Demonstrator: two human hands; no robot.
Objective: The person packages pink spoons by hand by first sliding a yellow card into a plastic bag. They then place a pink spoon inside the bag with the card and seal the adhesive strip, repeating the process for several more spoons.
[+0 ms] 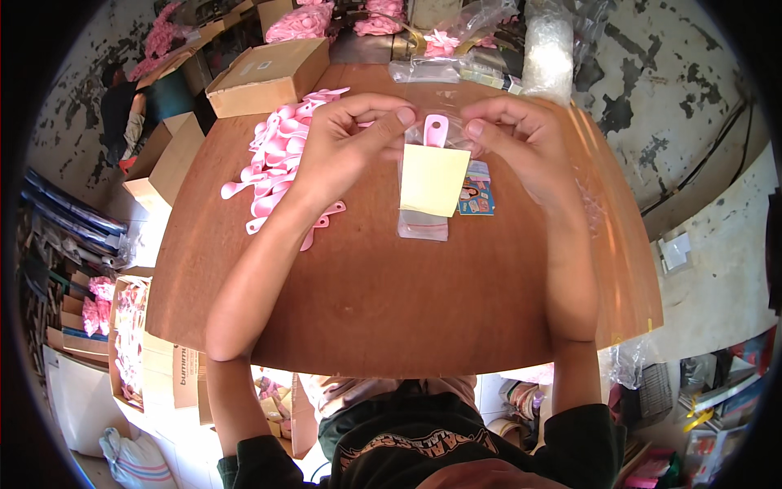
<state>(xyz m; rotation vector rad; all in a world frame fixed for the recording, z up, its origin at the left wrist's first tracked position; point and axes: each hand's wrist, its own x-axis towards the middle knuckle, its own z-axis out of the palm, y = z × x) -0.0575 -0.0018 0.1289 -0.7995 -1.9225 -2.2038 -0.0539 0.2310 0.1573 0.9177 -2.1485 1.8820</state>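
Between my two hands, over the middle of the table, is a see-through plastic bag (pixel 423 228). A pale yellow card (pixel 434 181) lies against it, and the handle of a pink plastic scoop (pixel 435 140) with a hole in it shows above the card. The rest of that scoop is hidden. My left hand (pixel 346 143) is closed, thumb and finger pinching the bag's upper left edge. On the opposite edge my right hand (pixel 525 138) pinches the plastic the same way. A heap of pink scoops (pixel 281 151) lies beside my left forearm.
Blue printed cards (pixel 481 201) lie on the wooden table (pixel 391 301) by my right hand. A cardboard box (pixel 265 73) sits at the far left, with plastic bags (pixel 423 71) along the back edge. A person (pixel 122 122) is at the far left, near an open carton (pixel 167 159).
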